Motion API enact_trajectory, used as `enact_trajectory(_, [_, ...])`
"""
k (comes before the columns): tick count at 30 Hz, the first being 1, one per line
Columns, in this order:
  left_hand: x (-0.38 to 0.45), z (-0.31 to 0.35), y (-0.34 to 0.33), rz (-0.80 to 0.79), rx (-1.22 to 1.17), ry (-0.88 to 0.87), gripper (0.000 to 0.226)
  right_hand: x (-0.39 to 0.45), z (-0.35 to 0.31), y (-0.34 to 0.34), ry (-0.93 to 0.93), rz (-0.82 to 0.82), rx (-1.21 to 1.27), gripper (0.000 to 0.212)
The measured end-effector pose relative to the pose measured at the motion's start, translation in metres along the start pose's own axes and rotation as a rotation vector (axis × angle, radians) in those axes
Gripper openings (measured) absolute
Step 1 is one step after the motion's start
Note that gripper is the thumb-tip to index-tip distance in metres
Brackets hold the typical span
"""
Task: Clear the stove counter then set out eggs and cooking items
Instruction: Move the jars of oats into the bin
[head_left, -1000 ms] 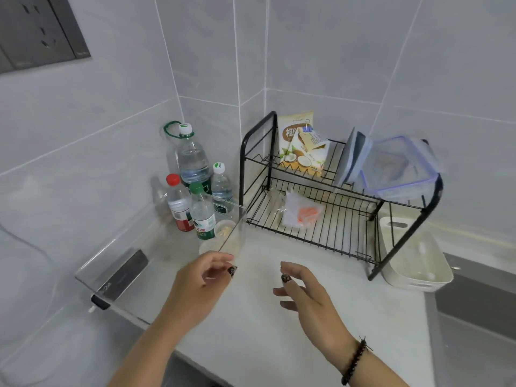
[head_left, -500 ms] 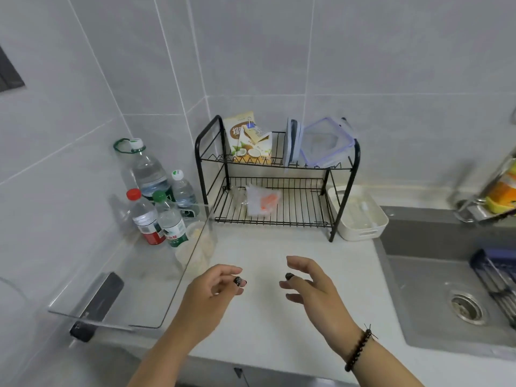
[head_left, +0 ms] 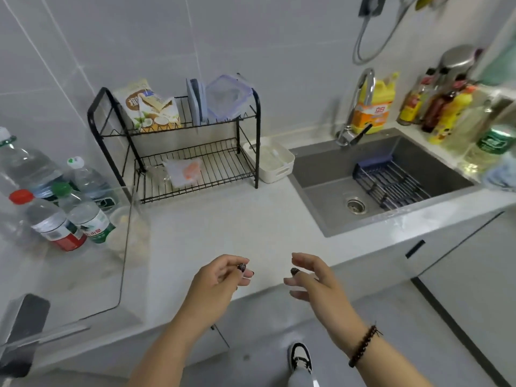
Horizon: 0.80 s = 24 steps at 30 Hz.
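1. head view: my left hand point(head_left: 220, 277) and my right hand point(head_left: 312, 277) hang above the front edge of the bench point(head_left: 223, 233). the fingers of both are loosely bent and they carry nothing. i think they are free so that i can take the next thing.

2. i see no eggs, no pan and no stove in this view, so the task's own things must be somewhere else. i judge the setting out is not yet begun.

3. the water bottles point(head_left: 55, 208) stand close together in the left corner against the wall, behind a clear panel point(head_left: 125, 247). probably the panel is there to guard against splashes.

4. the black rack point(head_left: 178, 141) stands at the back wall, so the front of the bench is free for work. on its upper shelf a snack bag point(head_left: 148, 107) leans, and beside it a clear food box point(head_left: 226, 96) stands on edge, perhaps to dry. on the lower shelf lies a small plastic bag point(head_left: 184, 171).

5. a white tray point(head_left: 270, 160) sits just beside the rack, between it and the sink point(head_left: 377, 180), perhaps to catch dripping water.

6. bottles of sauce and oil point(head_left: 441, 107) stand behind the sink. i suppose some of these are the cooking items to bring.
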<state>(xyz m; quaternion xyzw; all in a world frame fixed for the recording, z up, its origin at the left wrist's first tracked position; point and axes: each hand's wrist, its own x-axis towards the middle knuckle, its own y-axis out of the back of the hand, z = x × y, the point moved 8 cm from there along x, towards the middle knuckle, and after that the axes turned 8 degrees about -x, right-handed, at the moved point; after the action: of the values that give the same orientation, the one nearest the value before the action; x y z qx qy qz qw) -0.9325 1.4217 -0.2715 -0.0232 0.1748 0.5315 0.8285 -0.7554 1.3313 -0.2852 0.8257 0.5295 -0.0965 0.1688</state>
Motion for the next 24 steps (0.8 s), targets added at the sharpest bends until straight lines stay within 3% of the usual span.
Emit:
enact_trajectory(13, [-0.009,0.05,-0.154,-0.302,0.067,-0.081,0.023,-0.053,0.029,0.157,0.017,0.35,0.21,0.027])
enact_trajectory(24, [-0.044,0.078,-0.359,-0.433,0.031,-0.096,0.02,-0.109,0.065,0.35,0.032,0.533,0.311,0.032])
